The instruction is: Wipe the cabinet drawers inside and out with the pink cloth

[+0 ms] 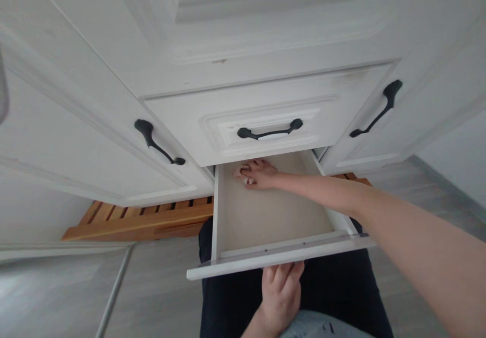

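A white drawer [281, 257] is pulled out toward me over my lap. Inside it, my right hand [261, 174] presses against the drawer bottom near the back left, closed over a crumpled pale cloth [248, 180]; only small bits of the cloth show between and beside the fingers. At the outer front of the drawer, my left hand [281, 290] has its fingers curled against the front panel. Whatever handle is there is hidden from above. The drawer's pale bottom shows no other objects.
Above is a closed drawer with a dark handle [269, 130]. Cabinet doors flank it, with a left dark handle [159, 143] and a right dark handle [377, 110]. A slatted wooden bench [152, 221] lies below, over grey flooring [163, 287].
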The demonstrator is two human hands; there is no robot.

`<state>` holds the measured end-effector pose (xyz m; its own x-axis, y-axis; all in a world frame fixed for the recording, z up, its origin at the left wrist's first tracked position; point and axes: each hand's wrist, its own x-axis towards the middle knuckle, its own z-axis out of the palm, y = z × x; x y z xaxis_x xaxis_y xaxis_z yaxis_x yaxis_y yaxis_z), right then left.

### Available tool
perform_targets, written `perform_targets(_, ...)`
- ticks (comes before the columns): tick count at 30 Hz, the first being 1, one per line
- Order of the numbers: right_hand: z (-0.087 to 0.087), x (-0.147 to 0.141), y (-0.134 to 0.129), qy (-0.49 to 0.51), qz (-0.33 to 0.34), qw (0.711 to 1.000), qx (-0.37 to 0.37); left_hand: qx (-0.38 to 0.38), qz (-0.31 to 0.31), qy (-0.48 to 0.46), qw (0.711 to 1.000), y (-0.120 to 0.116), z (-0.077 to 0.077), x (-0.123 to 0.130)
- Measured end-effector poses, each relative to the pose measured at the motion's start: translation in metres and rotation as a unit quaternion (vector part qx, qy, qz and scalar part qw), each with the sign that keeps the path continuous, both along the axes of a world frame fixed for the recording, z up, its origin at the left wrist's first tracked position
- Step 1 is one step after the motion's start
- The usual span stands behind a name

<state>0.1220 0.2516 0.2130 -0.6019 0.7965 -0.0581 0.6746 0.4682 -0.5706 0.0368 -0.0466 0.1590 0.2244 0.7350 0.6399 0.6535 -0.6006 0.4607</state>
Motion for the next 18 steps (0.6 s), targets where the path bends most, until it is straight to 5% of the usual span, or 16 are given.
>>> perform_targets(5, 0.001, 0.013, -0.063, -0.162, 0.242, 0.949, 0.123, 0.011, -0.003, -0.001, 1.000, 0.001, 0.001, -0.001)
perform_targets(11, 0.025, 0.043, -0.107, -0.164, 0.341, 0.926, 0.007, 0.004, 0.000, 0.020, 1.000, 0.001, 0.007, -0.001)
perform_targets(14, 0.044, 0.053, -0.082, -0.164, 0.271, 0.944, -0.090, 0.017, 0.013, 0.003, 1.000, 0.001, 0.007, 0.000)
perform_targets(18, 0.057, 0.064, -0.020, -0.082, 0.041, 0.994, -0.062, 0.023, 0.022, -0.010, 0.999, 0.002, 0.006, 0.003)
